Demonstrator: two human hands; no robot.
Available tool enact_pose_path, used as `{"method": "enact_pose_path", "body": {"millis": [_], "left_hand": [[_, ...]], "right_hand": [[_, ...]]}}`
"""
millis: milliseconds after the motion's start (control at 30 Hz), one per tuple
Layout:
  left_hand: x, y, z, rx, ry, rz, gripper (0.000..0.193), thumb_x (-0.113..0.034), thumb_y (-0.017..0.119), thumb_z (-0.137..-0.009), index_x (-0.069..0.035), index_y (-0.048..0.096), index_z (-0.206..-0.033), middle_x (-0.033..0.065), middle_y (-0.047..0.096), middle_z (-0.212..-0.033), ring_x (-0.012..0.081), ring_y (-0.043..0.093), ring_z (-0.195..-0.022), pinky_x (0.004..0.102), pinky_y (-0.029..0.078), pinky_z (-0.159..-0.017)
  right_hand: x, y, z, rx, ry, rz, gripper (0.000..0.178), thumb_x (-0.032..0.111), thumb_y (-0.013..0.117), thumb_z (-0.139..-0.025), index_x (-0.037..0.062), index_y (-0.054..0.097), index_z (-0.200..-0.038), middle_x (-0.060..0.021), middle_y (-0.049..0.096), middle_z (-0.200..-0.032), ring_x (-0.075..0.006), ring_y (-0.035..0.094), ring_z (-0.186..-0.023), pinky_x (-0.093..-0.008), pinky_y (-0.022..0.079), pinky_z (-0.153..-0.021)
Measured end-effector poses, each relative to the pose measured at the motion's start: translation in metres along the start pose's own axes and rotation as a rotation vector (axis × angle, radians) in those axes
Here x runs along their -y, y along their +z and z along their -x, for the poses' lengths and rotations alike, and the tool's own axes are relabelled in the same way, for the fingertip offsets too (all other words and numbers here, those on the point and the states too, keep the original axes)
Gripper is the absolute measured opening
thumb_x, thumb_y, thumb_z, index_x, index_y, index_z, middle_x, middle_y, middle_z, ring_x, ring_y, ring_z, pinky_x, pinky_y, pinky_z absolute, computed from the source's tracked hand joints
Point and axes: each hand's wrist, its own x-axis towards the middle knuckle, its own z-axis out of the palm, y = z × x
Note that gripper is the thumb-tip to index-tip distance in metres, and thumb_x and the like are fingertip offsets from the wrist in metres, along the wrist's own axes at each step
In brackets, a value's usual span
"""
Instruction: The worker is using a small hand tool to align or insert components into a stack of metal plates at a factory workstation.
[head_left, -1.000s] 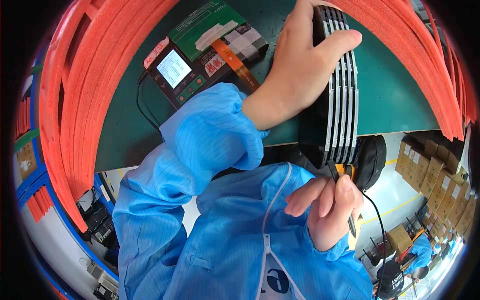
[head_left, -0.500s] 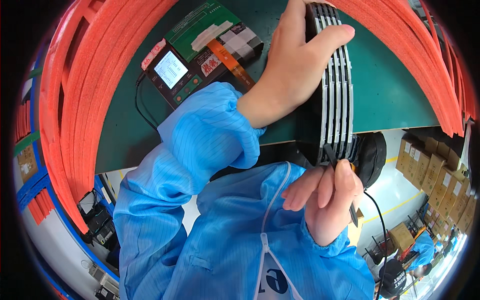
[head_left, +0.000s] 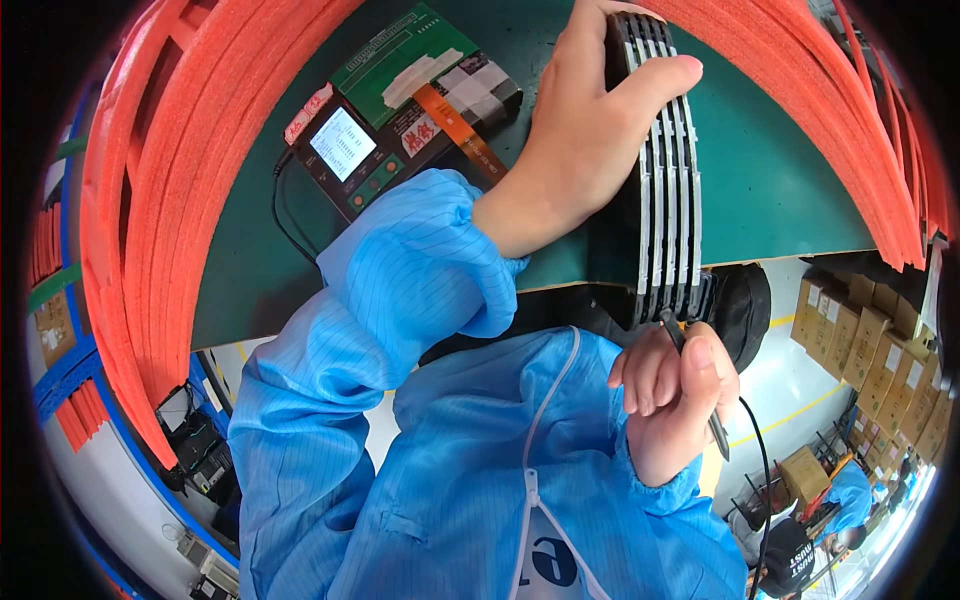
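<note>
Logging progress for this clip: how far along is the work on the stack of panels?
Done: nothing shows which panels are finished. In hand: the left hand grips the stack of panels upright on the green table, while the right hand holds a dark pen-like tool at its lower end. Left: cannot tell; the tester screen is lit.

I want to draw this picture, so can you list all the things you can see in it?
stack of flat panels: one stack, black with pale edges, standing on edge on the mat's near side
pen-like tool: one, dark, with its tip at the stack's lower end
tester box: one, black with a lit screen, upper left of the mat
circuit board: one, green, behind the tester box
mat: one, dark green, on the bench
foam strips: many, orange, left and right of the mat
cardboard boxes: several, brown, far right
left hand: clasps the stack
right hand: holds the pen-like tool
</note>
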Motion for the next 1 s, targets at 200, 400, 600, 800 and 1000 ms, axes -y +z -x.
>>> {"method": "enact_pose_path", "body": {"millis": [200,400,600,800,1000], "left_hand": [[-0.001,-0.002,0.0,0.003,-0.008,-0.012,0.024,-0.014,0.063,-0.096,-0.002,0.05,-0.112,0.0028,0.052,-0.086,0.0084,0.053,-0.074,0.0214,0.041,-0.066],[0.0,-0.001,0.0,0.003,0.019,-0.029,0.023,-0.014,0.063,-0.096,-0.003,0.051,-0.112,0.003,0.053,-0.087,0.0086,0.053,-0.074,0.0217,0.042,-0.066],[0.001,0.001,0.001,-0.009,-0.008,-0.004,0.023,-0.014,0.063,-0.095,-0.003,0.051,-0.111,0.003,0.053,-0.087,0.0092,0.053,-0.075,0.0224,0.042,-0.067],[0.0,-0.001,0.001,-0.002,0.014,-0.025,0.023,-0.014,0.063,-0.095,-0.003,0.051,-0.111,0.0031,0.053,-0.087,0.0092,0.053,-0.075,0.0223,0.042,-0.068],[0.001,-0.001,0.001,-0.004,0.009,-0.007,0.023,-0.014,0.063,-0.096,-0.003,0.051,-0.112,0.0031,0.054,-0.087,0.0086,0.053,-0.076,0.0217,0.042,-0.068]], "right_hand": [[0.003,0.003,-0.004,-0.004,-0.01,0.038,0.049,0.032,0.04,-0.106,0.011,0.037,-0.062,-0.0046,0.04,-0.047,-0.0145,0.039,-0.043,-0.0307,0.041,-0.046],[0.004,0.001,-0.001,-0.013,0.021,0.025,0.05,0.032,0.04,-0.106,0.0108,0.037,-0.061,-0.0048,0.04,-0.047,-0.015,0.041,-0.042,-0.0307,0.042,-0.046],[0.004,-0.003,0.001,0.004,0.055,-0.052,0.049,0.029,0.04,-0.106,0.0087,0.04,-0.061,-0.0057,0.044,-0.048,-0.0152,0.043,-0.043,-0.0309,0.044,-0.048],[0.001,-0.001,-0.002,0.014,-0.003,-0.014,0.048,0.031,0.039,-0.106,0.0098,0.039,-0.062,-0.0059,0.043,-0.047,-0.0154,0.042,-0.04,-0.0304,0.043,-0.045],[0.002,-0.005,-0.001,0.039,0.003,-0.016,0.047,0.028,0.04,-0.106,0.0077,0.042,-0.063,-0.0062,0.046,-0.049,-0.0148,0.045,-0.043,-0.0306,0.045,-0.048]]}}
